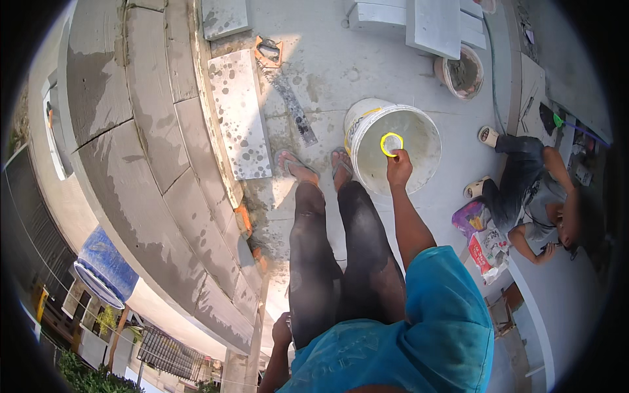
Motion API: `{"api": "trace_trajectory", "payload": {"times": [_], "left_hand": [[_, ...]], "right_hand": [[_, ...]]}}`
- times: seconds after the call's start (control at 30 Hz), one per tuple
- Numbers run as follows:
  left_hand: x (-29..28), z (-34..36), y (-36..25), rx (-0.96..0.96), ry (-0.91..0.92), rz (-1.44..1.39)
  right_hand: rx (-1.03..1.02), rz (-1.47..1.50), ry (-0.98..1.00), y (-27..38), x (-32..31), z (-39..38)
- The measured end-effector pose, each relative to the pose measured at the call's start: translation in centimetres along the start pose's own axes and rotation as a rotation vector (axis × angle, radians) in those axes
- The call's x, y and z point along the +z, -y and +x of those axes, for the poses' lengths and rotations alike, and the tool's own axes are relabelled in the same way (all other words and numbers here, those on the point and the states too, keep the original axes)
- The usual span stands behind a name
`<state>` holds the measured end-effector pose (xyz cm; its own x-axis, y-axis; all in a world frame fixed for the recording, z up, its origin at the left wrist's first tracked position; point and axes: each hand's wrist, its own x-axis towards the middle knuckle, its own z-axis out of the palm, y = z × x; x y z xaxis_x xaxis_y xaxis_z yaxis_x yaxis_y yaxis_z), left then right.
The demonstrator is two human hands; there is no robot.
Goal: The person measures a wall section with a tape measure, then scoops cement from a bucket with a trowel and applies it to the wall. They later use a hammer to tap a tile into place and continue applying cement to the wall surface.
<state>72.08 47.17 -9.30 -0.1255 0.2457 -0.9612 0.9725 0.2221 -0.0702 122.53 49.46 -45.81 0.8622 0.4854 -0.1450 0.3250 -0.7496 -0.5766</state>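
Observation:
My right hand [399,169] is closed on the rim of a small cup [391,145] with a yellow edge. The cup is held over a large white bucket [428,121], which has greyish, cloudy liquid inside. Whether the cup touches the liquid is hard to tell. My left hand [282,331] hangs low beside my left thigh, close to the block wall [147,105]; its fingers are too small and partly hidden to read. Wet patches darken the wall's grey blocks.
A handsaw [288,95] with an orange handle lies beside a water-spotted white block [239,118]. Farther off are more white blocks [434,26] and a mortar-smeared bucket [463,73]. At right a person [547,190] sits near plastic bags [483,239]. Beyond the wall is a blue drum [108,268].

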Motion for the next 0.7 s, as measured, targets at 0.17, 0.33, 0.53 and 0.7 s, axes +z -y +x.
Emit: {"api": "trace_trajectory", "payload": {"times": [0.17, 0.33, 0.53, 0.7], "left_hand": [[-2.3, 5.5, 1.6, 0.07, -0.24, -0.203], [-9.1, 9.9, -0.2, 0.195, -0.556, -0.475], [-14.3, 14.6, -3.6, 0.421, -0.76, -0.902], [-18.3, 12.2, -8.3, 0.262, -0.775, -0.767]], "right_hand": [[-0.273, -0.038, 0.109, 16.6, -10.9, 2.4], [-0.648, 0.076, 0.171, 35.3, -14.1, 5.9], [-1.098, 0.198, 0.313, 56.7, -10.6, 8.2], [-1.223, 0.238, 0.59, 68.8, -4.8, 9.4]]}}
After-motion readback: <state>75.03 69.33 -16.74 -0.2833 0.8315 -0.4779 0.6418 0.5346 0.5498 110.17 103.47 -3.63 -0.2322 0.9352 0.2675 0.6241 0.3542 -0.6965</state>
